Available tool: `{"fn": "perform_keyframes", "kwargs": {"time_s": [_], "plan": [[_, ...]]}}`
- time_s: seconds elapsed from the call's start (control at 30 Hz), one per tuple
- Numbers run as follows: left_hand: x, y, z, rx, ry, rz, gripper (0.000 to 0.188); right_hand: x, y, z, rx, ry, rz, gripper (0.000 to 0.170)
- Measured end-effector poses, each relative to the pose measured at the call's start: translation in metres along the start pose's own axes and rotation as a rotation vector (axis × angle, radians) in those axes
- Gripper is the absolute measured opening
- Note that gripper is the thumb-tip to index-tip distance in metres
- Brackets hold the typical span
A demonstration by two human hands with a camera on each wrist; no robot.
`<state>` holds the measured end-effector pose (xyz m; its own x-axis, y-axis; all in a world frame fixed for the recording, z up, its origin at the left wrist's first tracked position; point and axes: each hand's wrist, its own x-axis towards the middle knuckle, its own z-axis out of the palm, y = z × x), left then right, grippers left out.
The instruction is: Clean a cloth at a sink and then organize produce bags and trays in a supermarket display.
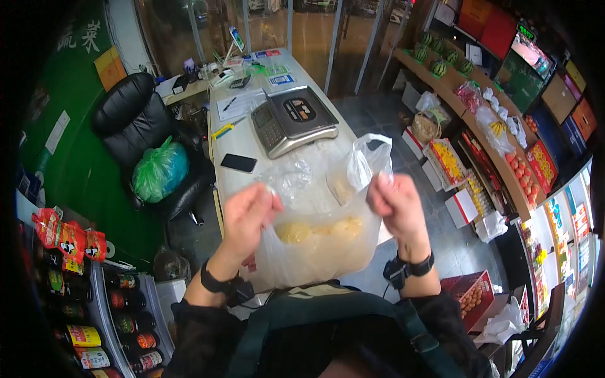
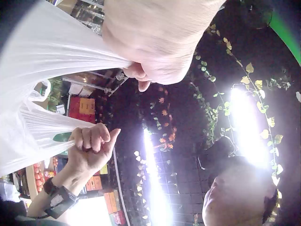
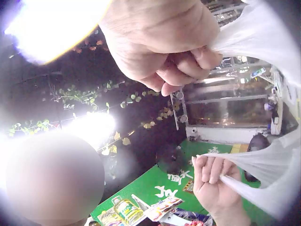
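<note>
A thin, whitish plastic bag (image 1: 315, 264) hangs in front of the person's body, with yellowish round lumps (image 1: 295, 232) showing through it. The left hand (image 1: 249, 214) grips one side of the bag's top, fingers curled round the gathered plastic. On the other side, the right hand (image 1: 397, 205) holds the bag in a curled fist. Stretched handles (image 2: 61, 125) run taut to both fists in the left wrist view. Just beyond the right hand, a second white plastic bag (image 1: 372, 157) stands on the table with its loop up. A crumpled clear bag (image 1: 287, 179) lies behind the left hand.
On the white table (image 1: 230, 189) are a weighing scale (image 1: 296, 120), a phone (image 1: 239, 163) and a yellow cutter (image 1: 227, 128). A black chair (image 1: 132, 113) holding a green bag (image 1: 161, 170) stands left. Produce shelves line the right; bottles fill a rack (image 1: 104, 296) near left.
</note>
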<state>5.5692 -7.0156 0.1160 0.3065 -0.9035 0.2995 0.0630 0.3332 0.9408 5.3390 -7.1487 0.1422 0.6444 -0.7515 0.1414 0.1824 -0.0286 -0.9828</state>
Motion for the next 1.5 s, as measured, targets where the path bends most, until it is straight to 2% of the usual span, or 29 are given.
{"fn": "perform_keyframes", "kwargs": {"time_s": [0.2, 0.27, 0.3, 0.37, 0.4, 0.43, 0.47, 0.5, 0.53, 0.57, 0.6, 0.63, 0.7, 0.73, 0.77, 0.8, 0.83, 0.87, 0.9, 0.97, 1.03, 1.1, 1.13, 1.2, 1.27, 1.3, 1.37, 1.43, 1.5], "plan": [[-0.031, -0.012, -0.015, 0.369, -0.202, -0.101, 0.023, -0.036, 0.024, 0.019, -0.175, -0.109, 0.203, 0.038], [-0.033, -0.025, -0.028, 0.802, -0.241, 0.317, 0.015, -0.034, 0.018, 0.014, -0.487, -0.237, 0.185, 0.037], [-0.031, -0.029, -0.027, 0.806, -0.236, 0.309, 0.015, -0.032, 0.019, 0.013, -0.482, -0.245, 0.188, 0.037], [-0.020, -0.039, -0.019, 0.771, -0.214, 0.467, 0.023, -0.029, 0.025, 0.010, -1.339, -0.338, -0.330, 0.028], [-0.021, -0.062, -0.015, 0.455, -0.305, 0.308, 0.045, -0.027, 0.026, 0.012, -1.337, -0.327, -0.333, 0.028], [-0.019, -0.062, -0.005, 0.456, -0.317, 0.316, 0.045, -0.024, 0.027, 0.016, -1.381, -0.329, -0.439, 0.024], [-0.016, -0.062, 0.007, 0.474, -0.425, -0.008, 0.043, -0.021, 0.029, 0.021, -1.426, -0.331, -0.541, 0.019], [-0.017, -0.064, 0.016, 0.487, -0.526, -0.337, 0.041, -0.017, 0.034, 0.027, -1.431, -0.317, -0.534, 0.019], [-0.017, -0.091, 0.020, 0.488, -0.541, -0.336, 0.041, -0.012, 0.043, 0.036, -1.377, -0.455, -0.622, 0.018], [-0.017, -0.139, 0.018, 0.530, -0.541, 0.027, 0.041, -0.008, 0.049, 0.044, -1.315, -0.590, -0.709, 0.018], [-0.018, -0.165, 0.018, 0.558, -0.530, 0.394, 0.042, -0.007, 0.051, 0.053, -1.318, -0.575, -0.707, 0.018], [-0.021, -0.162, 0.020, 0.559, -0.543, 0.400, 0.042, -0.005, 0.051, 0.061, -1.312, -0.628, -0.659, 0.016], [-0.024, -0.152, 0.024, 0.173, -0.340, 0.139, 0.037, 0.002, 0.054, 0.057, -1.314, -0.677, -0.619, 0.015], [-0.026, -0.143, 0.032, 0.127, -0.244, -0.063, 0.026, 0.007, 0.063, 0.047, -1.081, -0.474, -0.648, 0.015], [-0.026, -0.142, 0.031, 0.132, -0.225, -0.060, 0.026, 0.013, 0.073, 0.038, -0.835, -0.290, -0.666, 0.015], [-0.024, -0.141, 0.029, 0.050, -0.264, -0.283, 0.028, 0.015, 0.079, 0.029, -0.826, -0.317, -0.676, 0.015], [-0.022, -0.140, 0.028, -0.039, -0.298, -0.502, 0.030, 0.014, 0.087, 0.017, -0.711, -0.336, -0.456, 0.019], [-0.024, -0.139, 0.033, -0.029, -0.230, -0.520, 0.032, 0.011, 0.096, 0.010, -0.595, -0.349, -0.231, 0.023], [-0.024, -0.144, 0.030, -0.027, -0.207, -0.517, 0.032, 0.008, 0.106, 0.007, -0.589, -0.370, -0.236, 0.023], [-0.019, -0.160, 0.022, 0.034, -0.413, -0.483, 0.033, 0.000, 0.123, 0.002, -0.588, -0.186, -0.041, 0.019], [-0.017, -0.141, 0.023, -0.005, -0.354, -0.489, 0.029, -0.007, 0.126, 0.003, -0.641, -0.121, -0.046, 0.017], [-0.015, -0.136, 0.019, -0.041, -0.305, -0.493, 0.026, -0.017, 0.116, 0.007, -0.735, -0.063, -0.358, 0.015], [-0.013, -0.140, 0.013, -0.097, -0.313, -0.501, 0.022, -0.021, 0.112, 0.011, -0.735, -0.063, -0.361, 0.015], [-0.012, -0.141, 0.010, -0.144, -0.324, -0.514, 0.019, -0.030, 0.110, 0.022, -0.812, -0.348, -0.623, 0.014], [-0.011, -0.138, 0.014, 0.292, -0.445, 0.011, 0.010, -0.034, 0.114, 0.023, -0.764, -0.434, -0.505, 0.013], [-0.011, -0.135, 0.013, 0.297, -0.452, 0.009, 0.010, -0.035, 0.115, 0.022, -0.722, -0.526, -0.389, 0.012], [-0.011, -0.131, 0.013, 0.819, -0.508, 0.412, 0.009, -0.021, 0.129, 0.007, -0.685, -0.462, -0.282, 0.008], [-0.014, -0.130, 0.014, 0.884, -0.518, 0.544, 0.016, -0.001, 0.137, 0.001, -0.461, -0.129, -0.113, 0.010], [-0.015, -0.125, 0.017, 0.908, -0.433, 0.759, 0.011, 0.010, 0.137, 0.015, -0.331, -0.201, -0.136, 0.012]]}}
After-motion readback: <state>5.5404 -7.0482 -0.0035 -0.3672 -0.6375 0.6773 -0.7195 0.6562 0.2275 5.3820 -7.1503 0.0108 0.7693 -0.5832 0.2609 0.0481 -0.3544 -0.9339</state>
